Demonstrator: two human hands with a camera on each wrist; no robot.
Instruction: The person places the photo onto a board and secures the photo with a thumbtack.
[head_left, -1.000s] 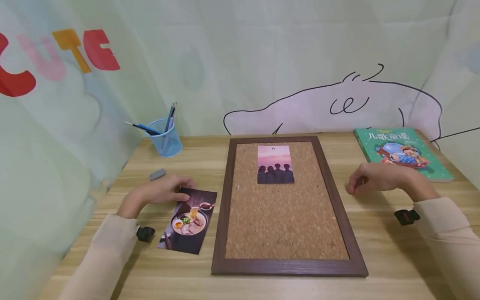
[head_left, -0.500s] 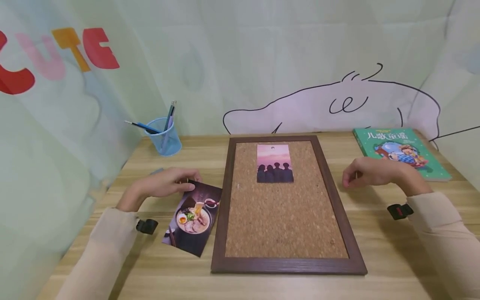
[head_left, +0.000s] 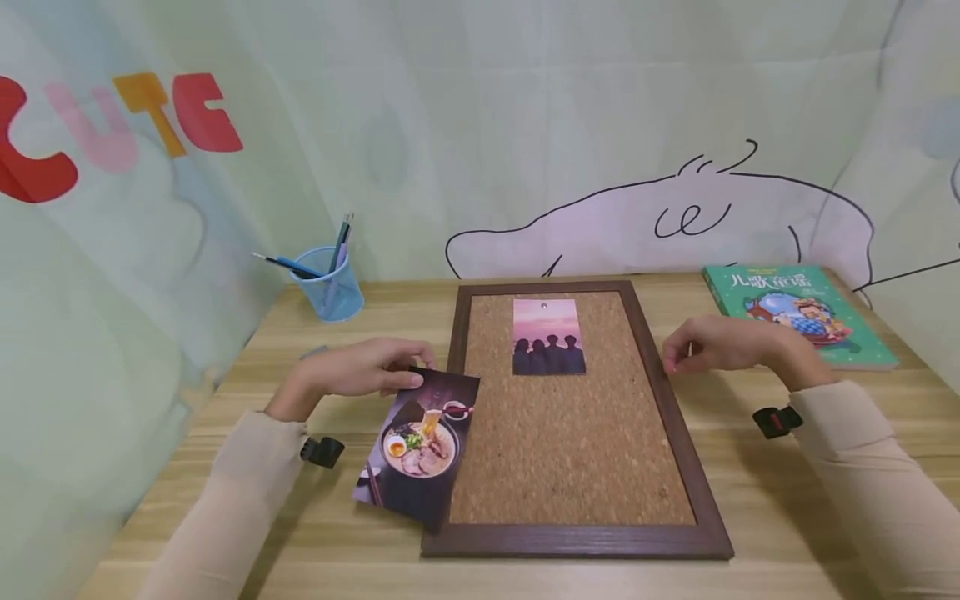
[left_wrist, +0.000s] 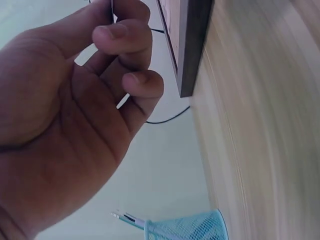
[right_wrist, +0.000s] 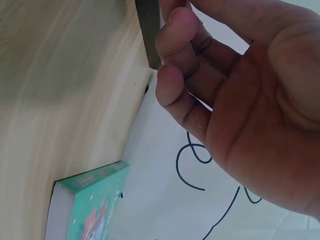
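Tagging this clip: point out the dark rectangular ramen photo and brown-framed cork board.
Dark rectangular ramen photo (head_left: 420, 447), head view: printed bowl.
Brown-framed cork board (head_left: 570, 450), head view: bare cork surface.

Ramen photo (head_left: 420, 442) now over left rail of corkboard (head_left: 577, 542)

You've shifted the photo right with your left hand (head_left: 363, 367): a second ago it lay beside the board, apart; now it overlaps the left rail, upper-right corner over the cork. Your right hand (head_left: 723, 344) came left too, gap closed to the right rail; contact unclear. Grey block (head_left: 315, 351), whole earlier, now mostly hidden behind your left hand.
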